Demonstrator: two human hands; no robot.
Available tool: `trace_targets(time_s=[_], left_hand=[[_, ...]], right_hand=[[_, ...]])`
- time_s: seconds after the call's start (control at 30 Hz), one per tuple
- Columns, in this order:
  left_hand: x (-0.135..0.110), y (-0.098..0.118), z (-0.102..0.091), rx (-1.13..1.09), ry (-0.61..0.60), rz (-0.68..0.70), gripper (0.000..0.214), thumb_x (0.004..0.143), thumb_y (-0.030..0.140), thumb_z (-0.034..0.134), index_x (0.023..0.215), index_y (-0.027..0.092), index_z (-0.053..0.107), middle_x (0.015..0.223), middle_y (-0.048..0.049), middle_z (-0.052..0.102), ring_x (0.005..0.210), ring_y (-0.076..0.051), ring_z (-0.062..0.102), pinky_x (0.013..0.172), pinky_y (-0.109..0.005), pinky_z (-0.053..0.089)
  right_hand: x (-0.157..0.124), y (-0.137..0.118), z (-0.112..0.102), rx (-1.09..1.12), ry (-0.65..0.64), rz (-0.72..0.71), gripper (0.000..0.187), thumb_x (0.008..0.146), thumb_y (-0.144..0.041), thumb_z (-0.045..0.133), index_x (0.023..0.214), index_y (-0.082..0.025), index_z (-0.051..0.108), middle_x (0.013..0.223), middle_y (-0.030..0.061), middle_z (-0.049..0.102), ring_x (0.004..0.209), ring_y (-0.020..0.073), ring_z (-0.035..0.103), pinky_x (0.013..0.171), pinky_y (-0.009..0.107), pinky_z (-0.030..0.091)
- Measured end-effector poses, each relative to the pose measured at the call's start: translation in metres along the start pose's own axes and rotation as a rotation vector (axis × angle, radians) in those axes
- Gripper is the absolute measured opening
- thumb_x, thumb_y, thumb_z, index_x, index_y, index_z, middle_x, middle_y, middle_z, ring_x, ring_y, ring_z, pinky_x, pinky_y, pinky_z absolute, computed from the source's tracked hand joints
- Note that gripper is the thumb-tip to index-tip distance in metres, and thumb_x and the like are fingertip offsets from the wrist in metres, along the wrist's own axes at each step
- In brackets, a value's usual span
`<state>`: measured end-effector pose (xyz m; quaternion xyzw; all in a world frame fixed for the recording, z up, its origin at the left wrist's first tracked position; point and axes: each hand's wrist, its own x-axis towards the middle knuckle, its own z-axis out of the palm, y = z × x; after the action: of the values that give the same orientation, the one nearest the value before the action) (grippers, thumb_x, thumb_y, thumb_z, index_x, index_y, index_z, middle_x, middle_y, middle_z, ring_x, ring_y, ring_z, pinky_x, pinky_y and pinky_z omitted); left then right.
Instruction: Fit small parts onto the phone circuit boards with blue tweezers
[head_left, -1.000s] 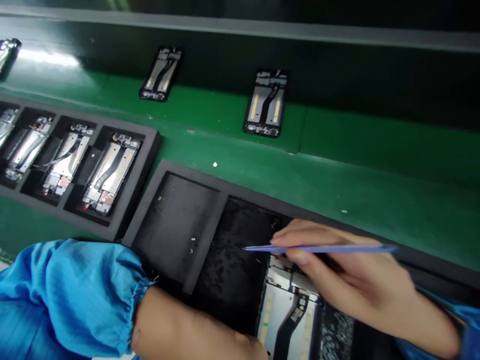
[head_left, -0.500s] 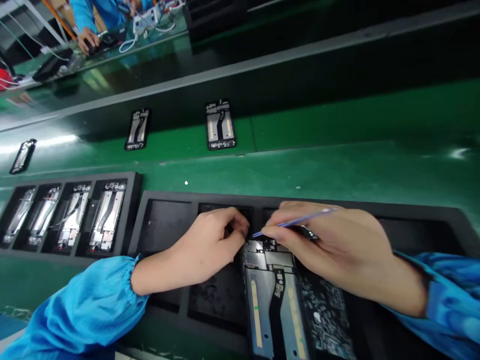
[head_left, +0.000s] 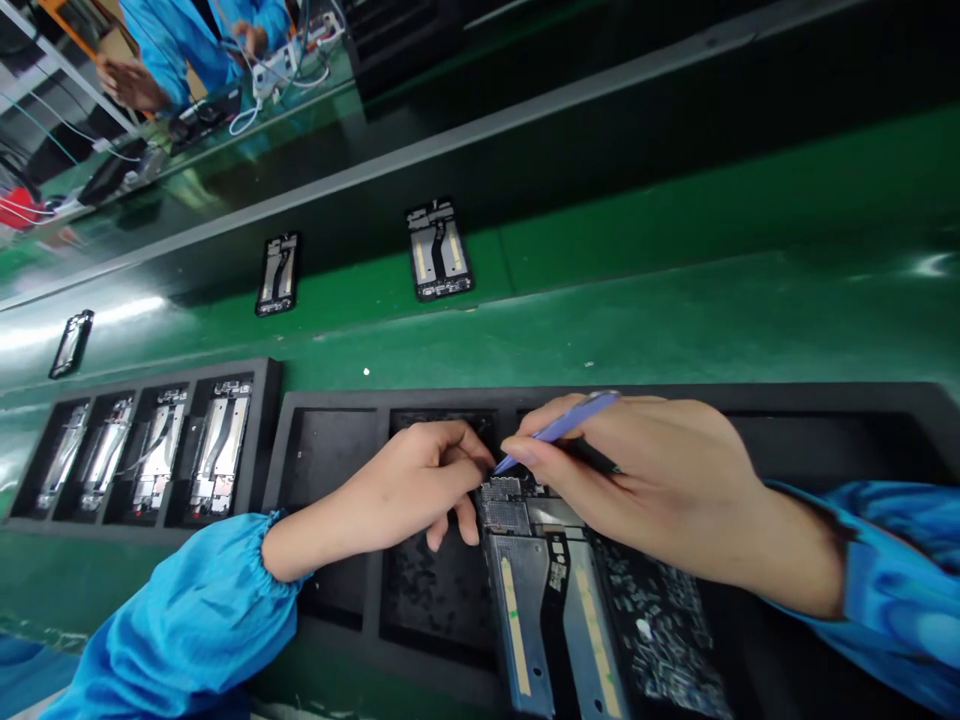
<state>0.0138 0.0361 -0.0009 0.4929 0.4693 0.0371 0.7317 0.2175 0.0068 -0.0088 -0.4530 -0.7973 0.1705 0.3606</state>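
Over dark tray (head_left: 787,400), silvery phone (head_left: 531,590), black ribbon (head_left: 553,635); right grip (head_left: 660,490) pinching tool (head_left: 574,417), left grip (head_left: 409,488) curled, hold unclear

I can't read a word anywhere from here; the pale label (head_left: 557,574) on the black ribbon cable (head_left: 553,640) of the near phone (head_left: 529,590) bears marks too tiny to make out.

A single view is taken from the wearer's head, aimed forward and down across the green worktop (head_left: 675,330). The opened phone (head_left: 529,615) is seen from close by; a co-worker's sleeve (head_left: 161,50) is caught farther off, upper left.
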Motion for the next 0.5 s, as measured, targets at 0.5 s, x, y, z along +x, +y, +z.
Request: trace_targets(time_s=[0.5], left_hand=[[0.002, -0.002, 0.0016, -0.007, 0.017, 0.001, 0.01, 0.079, 0.012, 0.055, 0.088, 0.016, 0.056, 0.055, 0.0032, 0.065, 0.035, -0.009, 0.055, 0.032, -0.014, 0.043]], right_hand=[[-0.0006, -0.0035, -0.0011, -0.004, 0.037, -0.041, 0.038, 0.104, -0.034, 0.054, 0.069, -0.022, 0.061, 0.064, -0.0011, 0.068, 0.05, 0.0124, 0.057, 0.051, 0.028, 0.041]])
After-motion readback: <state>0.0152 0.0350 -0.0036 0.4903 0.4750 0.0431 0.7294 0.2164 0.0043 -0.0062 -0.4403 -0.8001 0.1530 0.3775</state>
